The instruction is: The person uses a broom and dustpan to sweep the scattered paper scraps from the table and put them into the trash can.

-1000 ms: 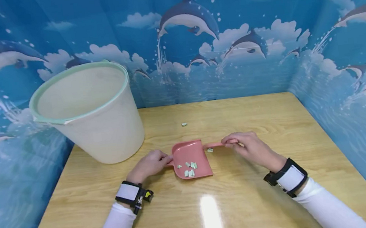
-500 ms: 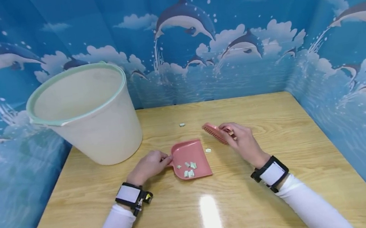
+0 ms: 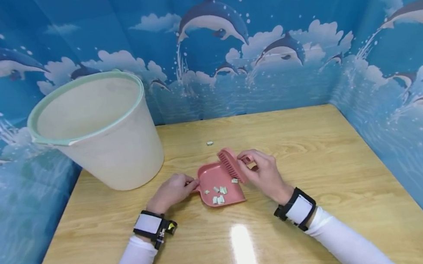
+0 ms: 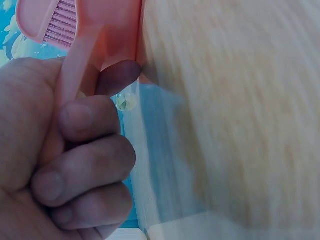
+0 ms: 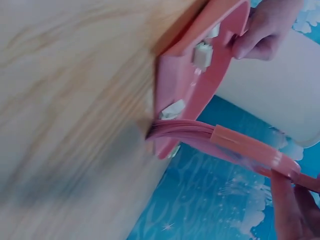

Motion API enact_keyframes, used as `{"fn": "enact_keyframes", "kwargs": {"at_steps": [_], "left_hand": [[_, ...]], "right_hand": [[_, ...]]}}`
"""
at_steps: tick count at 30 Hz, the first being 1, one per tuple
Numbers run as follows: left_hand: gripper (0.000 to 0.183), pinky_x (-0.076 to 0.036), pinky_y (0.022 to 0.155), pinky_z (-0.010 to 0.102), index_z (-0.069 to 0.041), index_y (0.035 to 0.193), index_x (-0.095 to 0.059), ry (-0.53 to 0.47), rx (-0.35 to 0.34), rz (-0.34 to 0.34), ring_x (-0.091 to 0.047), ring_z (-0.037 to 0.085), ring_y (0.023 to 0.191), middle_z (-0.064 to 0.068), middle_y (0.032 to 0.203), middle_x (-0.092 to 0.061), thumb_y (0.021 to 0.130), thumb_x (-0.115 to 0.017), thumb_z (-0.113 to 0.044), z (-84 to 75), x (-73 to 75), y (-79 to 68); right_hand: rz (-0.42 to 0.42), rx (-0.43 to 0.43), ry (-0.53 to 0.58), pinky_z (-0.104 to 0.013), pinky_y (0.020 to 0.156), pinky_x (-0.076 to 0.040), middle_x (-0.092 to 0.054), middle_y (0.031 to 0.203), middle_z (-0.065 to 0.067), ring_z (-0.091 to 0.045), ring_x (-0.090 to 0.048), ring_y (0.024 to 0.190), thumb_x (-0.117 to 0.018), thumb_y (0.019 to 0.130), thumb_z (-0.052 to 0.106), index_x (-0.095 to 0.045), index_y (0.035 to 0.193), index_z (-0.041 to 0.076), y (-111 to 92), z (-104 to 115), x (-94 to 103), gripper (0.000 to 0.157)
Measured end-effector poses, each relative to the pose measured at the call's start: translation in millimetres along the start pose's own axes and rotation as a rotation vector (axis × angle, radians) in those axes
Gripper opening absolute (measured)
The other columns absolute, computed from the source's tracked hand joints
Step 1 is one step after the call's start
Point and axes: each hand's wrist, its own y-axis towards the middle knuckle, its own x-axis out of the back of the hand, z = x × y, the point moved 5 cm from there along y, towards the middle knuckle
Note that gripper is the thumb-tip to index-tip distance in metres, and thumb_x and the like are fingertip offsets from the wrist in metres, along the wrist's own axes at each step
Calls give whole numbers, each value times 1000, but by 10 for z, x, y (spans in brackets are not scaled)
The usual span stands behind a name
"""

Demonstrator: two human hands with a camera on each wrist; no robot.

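My left hand [image 3: 175, 192] grips the handle of a pink dustpan [image 3: 216, 174] that lies on the table, its open edge facing right. In the left wrist view the fingers [image 4: 90, 167] curl round that handle. Several small whitish paper scraps [image 3: 219, 200] lie in the pan. With my right hand [image 3: 265, 174] I hold a pink hand brush [image 3: 232, 164] by its handle, bristles toward the pan. One scrap [image 3: 234, 180] sits just inside the pan's edge, beside the bristles. In the right wrist view the bristles [image 5: 180, 129] bend against the pan's lip, next to a scrap [image 5: 172, 110].
A large white bucket [image 3: 119, 151] with a pale green rim stands at the back left of the wooden table [image 3: 293, 131]. Another small scrap [image 3: 209, 143] lies behind the dustpan. A blue dolphin-print curtain [image 3: 200, 98] encloses the back and sides.
My right hand lifted the brush, turned it and brought it left to the dustpan's edge. The scrap lying outside that edge is now inside the pan. My left hand and the dustpan stayed put.
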Motion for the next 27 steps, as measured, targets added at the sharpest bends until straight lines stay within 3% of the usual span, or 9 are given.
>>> {"fn": "enact_keyframes", "kwargs": {"at_steps": [7, 11, 15, 17, 21, 24, 27], "left_hand": [[30, -37, 45, 25, -27, 80, -71, -1, 16, -1, -45, 9, 48, -4, 55, -49, 99, -52, -40, 40, -3, -16], [32, -36, 45, 26, -24, 76, -70, 15, -3, -18, -45, 10, 49, -4, 56, -48, 99, -52, -39, 25, 4, -12], [30, -37, 48, 27, -25, 78, -70, 32, -18, -26, -46, 9, 52, -6, 58, -50, 99, -53, -39, 12, 19, -4], [30, -37, 49, 27, -25, 78, -70, 39, -21, -22, -47, 9, 53, -6, 58, -51, 99, -53, -39, 11, 23, -3], [33, -37, 50, 27, -23, 76, -70, 47, -39, -10, -47, 9, 55, -6, 58, -49, 99, -53, -39, -1, 27, -4], [34, -35, 50, 27, -21, 75, -69, 42, -48, -6, -46, 9, 54, -5, 57, -45, 100, -52, -38, -6, 25, -5], [34, -34, 48, 27, -20, 75, -69, 28, -36, -2, -44, 9, 51, -5, 56, -43, 100, -52, -37, 10, 14, -17]], "right_hand": [[19, -20, 46, -23, 45, -54, -67, 80, -3, -9, -61, 68, -66, 87, 2, -65, 94, 6, 93, 138, -131, 8], [12, -40, 85, -28, 45, -56, -66, 74, -7, -14, -63, 65, -66, 85, -4, -63, 91, -1, 201, 258, -171, 8], [-52, -40, 131, -31, 47, -57, -68, 76, -17, -23, -67, 63, -65, 82, -11, -64, 91, -9, 394, 375, -88, 9], [-74, -36, 153, -28, 51, -57, -70, 80, -19, -24, -67, 64, -66, 84, -10, -66, 96, -9, 496, 305, -70, 12], [-50, -18, 159, -26, 66, -58, -73, 92, -16, -20, -69, 77, -68, 87, -4, -70, 103, -3, 676, -59, -166, 17], [52, 16, 100, -34, 81, -56, -73, 102, -12, -19, -67, 93, -71, 85, -1, -73, 105, 4, 776, -327, -340, 20], [207, 46, 38, -43, 95, -48, -71, 109, -13, -25, -61, 108, -71, 84, -2, -74, 105, 6, 803, -525, -546, 23]]}}
